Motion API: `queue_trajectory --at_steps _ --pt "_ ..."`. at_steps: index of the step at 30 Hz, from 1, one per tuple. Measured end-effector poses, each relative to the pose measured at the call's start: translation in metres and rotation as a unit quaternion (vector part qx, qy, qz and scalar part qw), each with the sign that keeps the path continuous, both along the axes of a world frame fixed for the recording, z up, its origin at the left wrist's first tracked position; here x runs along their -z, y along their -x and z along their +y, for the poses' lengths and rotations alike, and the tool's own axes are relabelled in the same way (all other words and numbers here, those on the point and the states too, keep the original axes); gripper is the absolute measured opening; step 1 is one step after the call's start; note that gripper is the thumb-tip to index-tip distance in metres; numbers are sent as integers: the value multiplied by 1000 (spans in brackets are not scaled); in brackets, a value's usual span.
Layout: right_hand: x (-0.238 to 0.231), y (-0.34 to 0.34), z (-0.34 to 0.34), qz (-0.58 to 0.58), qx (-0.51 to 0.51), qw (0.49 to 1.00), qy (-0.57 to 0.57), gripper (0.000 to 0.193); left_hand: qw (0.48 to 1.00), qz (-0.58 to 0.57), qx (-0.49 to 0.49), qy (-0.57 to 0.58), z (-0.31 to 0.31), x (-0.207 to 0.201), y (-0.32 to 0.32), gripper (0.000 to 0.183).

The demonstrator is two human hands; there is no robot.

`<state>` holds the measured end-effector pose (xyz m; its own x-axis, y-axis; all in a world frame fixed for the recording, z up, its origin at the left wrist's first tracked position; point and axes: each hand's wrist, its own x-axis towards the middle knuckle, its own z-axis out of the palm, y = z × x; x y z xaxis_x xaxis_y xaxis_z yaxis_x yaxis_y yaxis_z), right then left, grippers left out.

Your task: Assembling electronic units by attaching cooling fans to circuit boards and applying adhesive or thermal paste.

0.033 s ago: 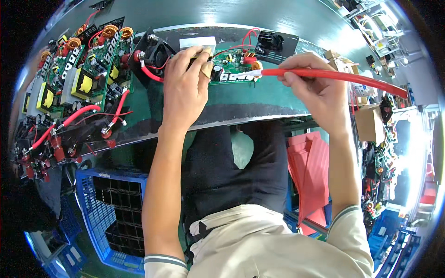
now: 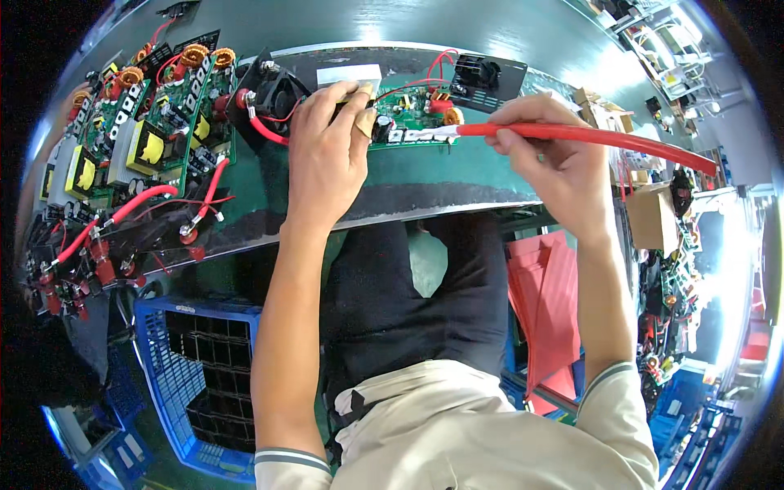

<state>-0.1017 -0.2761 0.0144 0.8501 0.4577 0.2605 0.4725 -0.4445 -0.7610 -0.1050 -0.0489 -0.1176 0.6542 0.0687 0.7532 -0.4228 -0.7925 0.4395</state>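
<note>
In my right hand is a long red-handled brush, gripped between thumb and fingers. Its whitish tip touches the row of pale square parts along the near edge of a green circuit board. My left hand bends its fingers over the left part of that board, gripping it by a silver heat sink; a yellowish finger cot covers one fingertip. What lies beneath the palm is hidden. Black fan panels stand at both ends of the board, the left fan beside my left fingers and the right fan beyond the brush.
Several similar boards with yellow transformers and thick red cables crowd the bench's left. Below the bench edge stands a blue crate with black dividers. Red sheets hang by my right leg. A cardboard box sits at the right.
The brush and my right hand have shifted slightly left, the tip sliding along the pale parts. My left hand stays in place on the board.
</note>
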Motion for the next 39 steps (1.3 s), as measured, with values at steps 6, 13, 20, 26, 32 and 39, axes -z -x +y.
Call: queue_trajectory --at_steps 6,13,20,26,32,39 --pt "9 -4 23 -84 -64 994 16 15 1000 -4 -12 -5 8 -7 -1 25" --pt "0 -26 15 -339 2 941 13 17 1000 2 9 -12 2 -26 -8 27" --pt "2 -12 -134 -218 267 931 -120 15 939 240 -240 -47 46 -88 20 82" --pt "49 -9 -241 -249 394 884 23 17 923 324 -205 19 70 -104 -3 80" --pt "56 -93 -269 -46 342 938 23 37 925 365 -103 18 101 -93 -8 88" --pt "76 -128 -321 -33 271 921 278 51 915 346 -124 164 72 -106 -23 84"
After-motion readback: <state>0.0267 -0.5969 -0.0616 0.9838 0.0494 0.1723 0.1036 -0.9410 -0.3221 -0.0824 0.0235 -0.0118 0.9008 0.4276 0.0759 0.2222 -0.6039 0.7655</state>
